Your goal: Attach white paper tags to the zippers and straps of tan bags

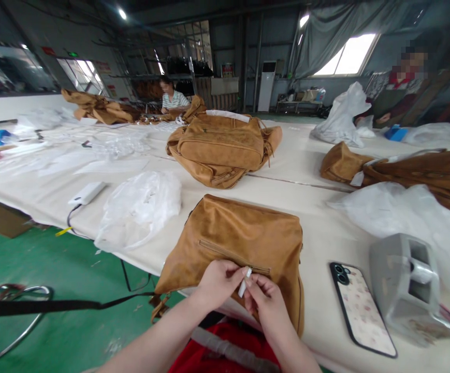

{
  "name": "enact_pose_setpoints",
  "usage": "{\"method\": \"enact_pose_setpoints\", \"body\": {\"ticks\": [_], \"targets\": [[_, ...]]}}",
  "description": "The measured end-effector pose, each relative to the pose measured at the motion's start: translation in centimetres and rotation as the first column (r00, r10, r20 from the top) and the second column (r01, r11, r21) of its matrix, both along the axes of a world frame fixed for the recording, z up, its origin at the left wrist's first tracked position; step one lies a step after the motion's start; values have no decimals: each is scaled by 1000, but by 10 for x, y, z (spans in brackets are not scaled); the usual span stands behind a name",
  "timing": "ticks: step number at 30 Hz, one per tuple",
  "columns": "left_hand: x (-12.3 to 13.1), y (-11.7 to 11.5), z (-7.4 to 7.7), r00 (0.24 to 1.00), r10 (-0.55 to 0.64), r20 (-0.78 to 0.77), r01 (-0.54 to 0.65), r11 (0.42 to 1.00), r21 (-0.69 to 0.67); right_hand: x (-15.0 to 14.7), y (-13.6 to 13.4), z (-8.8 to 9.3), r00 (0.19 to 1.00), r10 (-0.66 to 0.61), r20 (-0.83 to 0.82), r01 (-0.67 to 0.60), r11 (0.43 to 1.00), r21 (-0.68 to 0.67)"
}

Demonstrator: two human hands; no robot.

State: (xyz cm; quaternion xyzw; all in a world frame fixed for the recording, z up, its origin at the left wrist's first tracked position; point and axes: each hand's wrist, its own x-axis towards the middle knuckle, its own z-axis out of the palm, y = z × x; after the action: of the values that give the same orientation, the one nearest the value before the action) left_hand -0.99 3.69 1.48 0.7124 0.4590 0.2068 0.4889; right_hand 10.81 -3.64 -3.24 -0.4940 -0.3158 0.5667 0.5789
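Note:
A brown leather bag lies on the table in front of me, a zipper running across its upper face. My left hand and my right hand meet over the bag just below the zipper's right end. Between their fingertips is a small white strip, pinched from both sides. Whether the strip is fixed to the zipper pull is hidden by my fingers. A brown strap end hangs off the bag's lower left corner.
Right of the bag lie a phone and a grey tape dispenser. Clear plastic bags lie to the left. More brown bags sit behind and at right. Two people are across the table.

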Motion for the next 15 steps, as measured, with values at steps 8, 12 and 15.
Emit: {"method": "enact_pose_setpoints", "body": {"ticks": [8, 12, 15], "targets": [[4, -5, -4, 989, 131, 63, -133, 991, 25, -5, 1, 3, 994, -68, 89, 72, 997, -41], [2, -11, 3, 991, 128, -24, -120, 968, 219, -8, 1, 0, 990, -89, 108, 93, 995, -38], [0, -19, 11, 983, 55, -176, 32, 888, 459, -10, 1, -2, 979, -126, 160, 127, 992, 8]]}}
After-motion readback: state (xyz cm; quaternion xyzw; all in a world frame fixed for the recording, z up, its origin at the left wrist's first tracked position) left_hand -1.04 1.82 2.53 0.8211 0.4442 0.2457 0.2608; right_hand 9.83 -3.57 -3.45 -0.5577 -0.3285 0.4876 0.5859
